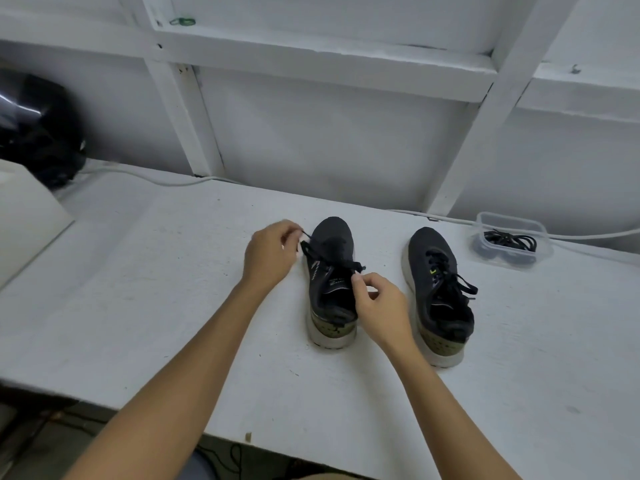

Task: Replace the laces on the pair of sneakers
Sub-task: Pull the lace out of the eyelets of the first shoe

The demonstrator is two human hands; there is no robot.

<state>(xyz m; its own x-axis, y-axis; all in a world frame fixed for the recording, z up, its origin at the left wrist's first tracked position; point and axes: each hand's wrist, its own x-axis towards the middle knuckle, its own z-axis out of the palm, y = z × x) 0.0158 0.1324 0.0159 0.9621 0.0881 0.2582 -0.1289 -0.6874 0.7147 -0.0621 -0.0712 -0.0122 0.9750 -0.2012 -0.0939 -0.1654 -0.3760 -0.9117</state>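
Note:
Two black sneakers with pale soles stand side by side on the white table (pixel 173 306), toes pointing away from me. The left sneaker (pixel 331 237) has a black lace (pixel 323 257) stretched across its top. My left hand (pixel 268 252) pinches one end of that lace at the shoe's left side. My right hand (pixel 379 306) pinches the other end beside the shoe's opening. The right sneaker (pixel 438 292) is laced, with its bow lying loose on top, and no hand touches it.
A clear plastic container (pixel 512 239) with black laces inside sits at the back right of the table. A white cable (pixel 166 180) runs along the wall. A black bag (pixel 38 129) and a pale box (pixel 24 216) sit at the far left. White wall framing rises behind.

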